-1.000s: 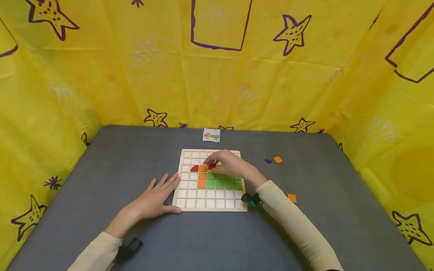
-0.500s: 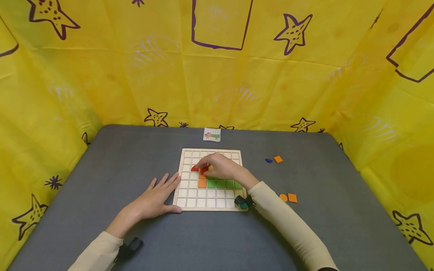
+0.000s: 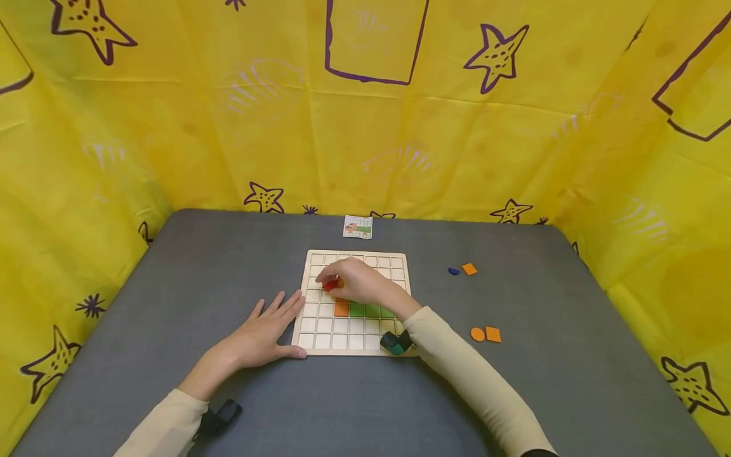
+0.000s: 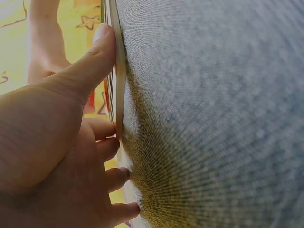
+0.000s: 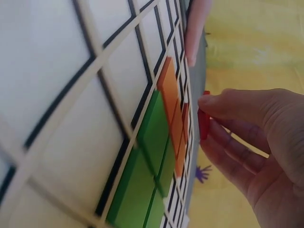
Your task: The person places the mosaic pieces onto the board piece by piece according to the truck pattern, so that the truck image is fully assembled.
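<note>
Over the upper left part of a wooden grid board (image 3: 323,343), my right hand (image 3: 362,282) pinches a small red tile (image 5: 204,118) between thumb and fingertips. The tile is tilted on edge, raised off the board in the right wrist view. A second red tile (image 5: 185,111) lies in the grid beyond the orange square tiles (image 3: 341,308). Green tiles (image 3: 356,310) fill cells to their right, partly hidden under my right hand and forearm. My left hand (image 3: 257,336) rests at the board's left edge, fingers spread, thumb on its lower left corner.
Right of the board lie an orange disc (image 3: 477,334), an orange square (image 3: 493,334), another orange square (image 3: 469,269) and a small blue half-round tile (image 3: 454,271). A printed pattern card (image 3: 358,227) lies behind the board. A yellow curtain (image 3: 342,127) hangs behind the grey table (image 3: 240,254).
My right hand has moved left across the board with the red tile, from beside the orange column to its left side. The orange disc has come out from behind the sleeve. The left hand stays put.
</note>
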Motion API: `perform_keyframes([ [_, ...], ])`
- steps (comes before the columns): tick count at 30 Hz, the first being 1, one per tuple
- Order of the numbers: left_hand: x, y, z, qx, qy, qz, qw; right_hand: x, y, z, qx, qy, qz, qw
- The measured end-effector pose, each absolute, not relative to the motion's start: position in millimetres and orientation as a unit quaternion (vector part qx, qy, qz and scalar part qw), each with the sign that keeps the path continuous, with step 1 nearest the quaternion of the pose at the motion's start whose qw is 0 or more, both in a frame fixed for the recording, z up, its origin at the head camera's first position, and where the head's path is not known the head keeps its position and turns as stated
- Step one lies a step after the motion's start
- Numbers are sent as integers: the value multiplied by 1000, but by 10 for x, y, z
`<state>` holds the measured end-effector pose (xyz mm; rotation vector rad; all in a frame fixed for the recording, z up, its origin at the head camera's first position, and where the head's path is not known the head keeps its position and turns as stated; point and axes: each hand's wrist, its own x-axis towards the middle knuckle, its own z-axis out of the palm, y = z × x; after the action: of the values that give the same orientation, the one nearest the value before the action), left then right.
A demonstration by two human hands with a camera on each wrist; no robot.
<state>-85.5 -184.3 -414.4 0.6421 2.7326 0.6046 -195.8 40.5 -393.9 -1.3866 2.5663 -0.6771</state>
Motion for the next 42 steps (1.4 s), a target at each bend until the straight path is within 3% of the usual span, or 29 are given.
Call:
perform_keyframes([
  [42, -837, -1854, -4137, 227, 942, 211, 125, -1895, 102, -4028, -460, 847, -243, 108],
])
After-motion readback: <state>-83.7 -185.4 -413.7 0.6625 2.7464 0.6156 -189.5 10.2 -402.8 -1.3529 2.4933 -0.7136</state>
